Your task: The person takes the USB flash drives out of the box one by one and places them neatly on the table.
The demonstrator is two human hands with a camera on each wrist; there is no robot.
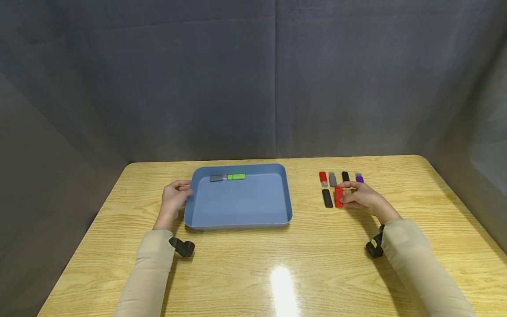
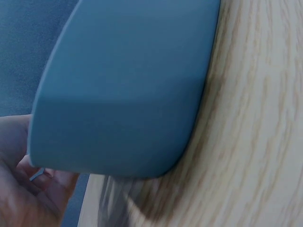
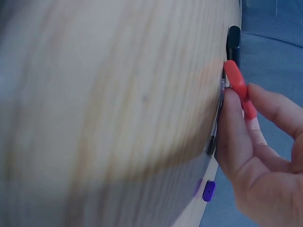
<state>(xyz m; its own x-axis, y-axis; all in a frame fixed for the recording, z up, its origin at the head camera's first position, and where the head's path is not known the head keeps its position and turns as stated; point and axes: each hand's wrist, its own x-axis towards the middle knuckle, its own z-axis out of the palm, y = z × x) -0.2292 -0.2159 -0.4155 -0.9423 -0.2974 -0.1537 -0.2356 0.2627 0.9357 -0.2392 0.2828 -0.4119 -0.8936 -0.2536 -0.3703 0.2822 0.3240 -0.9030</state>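
My right hand point(image 1: 365, 199) pinches a red USB flash drive point(image 1: 338, 197) between thumb and fingertips. In the right wrist view the red drive is tilted, held close over the table. Beside it lies a black flash drive point(image 1: 327, 198). Behind are another red drive point(image 1: 323, 178), a grey one point(image 1: 332, 179), a second black one point(image 1: 345, 176) and a purple one point(image 1: 359, 178), partly overlapped by the hand. My left hand point(image 1: 174, 200) grips the left wall of a blue tray point(image 1: 189, 207), thumb over the rim. Inside the tray lie a grey drive point(image 1: 216, 178) and a green drive point(image 1: 236, 176), end to end.
The wooden table point(image 1: 237, 273) has its back edge just behind the tray and drives. Dark grey curtains point(image 1: 198, 88) close off the back and both sides. A black wrist camera point(image 1: 183, 247) sits on the left forearm, another point(image 1: 374, 247) on the right.
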